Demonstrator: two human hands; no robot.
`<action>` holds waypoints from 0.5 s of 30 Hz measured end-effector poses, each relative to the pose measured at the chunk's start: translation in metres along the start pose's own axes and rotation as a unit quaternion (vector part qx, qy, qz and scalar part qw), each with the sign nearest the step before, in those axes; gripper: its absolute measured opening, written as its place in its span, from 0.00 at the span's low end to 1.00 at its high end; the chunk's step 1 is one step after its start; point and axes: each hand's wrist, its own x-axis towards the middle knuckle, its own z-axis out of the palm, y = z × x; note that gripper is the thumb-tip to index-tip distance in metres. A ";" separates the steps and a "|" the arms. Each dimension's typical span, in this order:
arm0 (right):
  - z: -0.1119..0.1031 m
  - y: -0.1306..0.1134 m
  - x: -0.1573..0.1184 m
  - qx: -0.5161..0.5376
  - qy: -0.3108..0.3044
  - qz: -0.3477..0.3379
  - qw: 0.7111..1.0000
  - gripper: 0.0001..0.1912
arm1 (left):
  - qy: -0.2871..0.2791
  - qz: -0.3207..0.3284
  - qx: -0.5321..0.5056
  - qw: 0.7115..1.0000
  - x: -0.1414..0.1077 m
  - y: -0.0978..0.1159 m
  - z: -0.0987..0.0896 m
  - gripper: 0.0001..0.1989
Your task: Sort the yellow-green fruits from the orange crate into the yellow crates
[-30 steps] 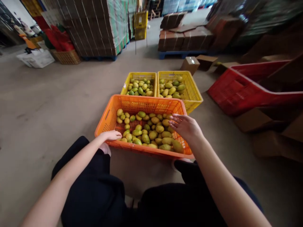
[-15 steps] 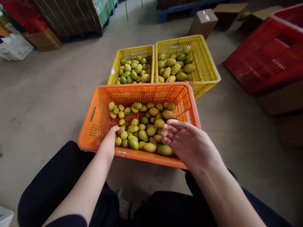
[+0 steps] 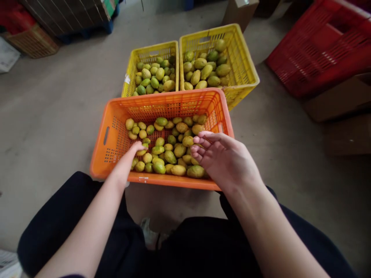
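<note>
An orange plastic crate (image 3: 108,104) stands in front of my knees, holding many yellow-green oval fruits (image 3: 178,170), whose exact kind I cannot tell. My left hand (image 3: 131,153) reaches into its left half, thumb against a yellow-green fruit (image 3: 142,152). The hand looks closed around that fruit, though most of its fingers are hidden behind wrist and thumb. Over the right half hovers my right hand (image 3: 227,160), open, palm turned inward, fingers loosely bent and nothing seen in them. Its fingertips are close to the fruits below.
Two yellow crates (image 3: 124,83) (image 3: 246,61) of similar fruits stand against the far side of the orange one. At right is a large red crate (image 3: 310,50) beside cardboard boxes (image 3: 344,133). A wicker-like basket (image 3: 34,41) and a loaded pallet (image 3: 84,33) are at the far left.
The view has tilted down and shifted, so the crates appear higher and further left. My left hand has moved slightly with a fruit at its fingers; my right hand keeps its open pose.
</note>
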 end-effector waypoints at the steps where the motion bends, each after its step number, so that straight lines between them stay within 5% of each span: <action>1: 0.000 0.002 0.001 -0.004 -0.007 -0.003 1.000 0.07 | 0.004 -0.006 0.007 1.000 -0.006 0.005 -0.008 0.18; 5: 0.002 0.019 0.011 -0.031 0.000 -0.029 0.999 0.02 | 0.007 0.002 0.014 1.000 -0.050 0.044 -0.041 0.26; 10: 0.021 0.051 0.024 -0.017 0.014 0.006 1.000 0.12 | -0.027 0.133 -0.094 0.986 -0.146 0.107 -0.064 0.33; 12: 0.028 0.060 0.024 0.012 -0.027 0.054 0.998 0.17 | -0.005 0.162 -0.103 0.981 -0.169 0.116 -0.069 0.34; 15: 0.032 0.062 0.018 0.042 -0.050 0.097 0.993 0.18 | 0.039 0.177 -0.098 0.978 -0.161 0.100 -0.069 0.31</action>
